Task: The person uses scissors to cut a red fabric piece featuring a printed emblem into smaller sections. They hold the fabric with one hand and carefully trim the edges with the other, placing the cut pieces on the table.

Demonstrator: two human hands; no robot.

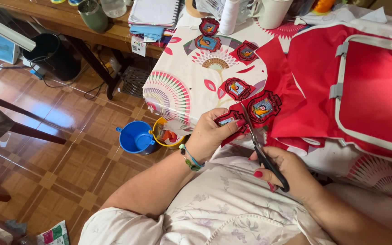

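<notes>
My left hand (210, 134) pinches a strip of red fabric bearing an embroidered shield-shaped patch (229, 120) at the table's near edge. My right hand (286, 172) grips black-handled scissors (262, 149), whose blades point up into the red cloth between that patch and a second patch (263, 107) still attached beside it. Three cut patches (208, 26) (207, 43) (247, 51) lie further back on the patterned tablecloth (178, 77), and another patch (237, 88) rests nearer me.
A large red cloth clamped in a grey embroidery hoop (341, 86) covers the table's right side. A white thread cone (229, 16) and a white cup (274, 11) stand at the back. On the tiled floor sit a blue bucket (135, 137) and a yellow bucket (162, 136) of scraps.
</notes>
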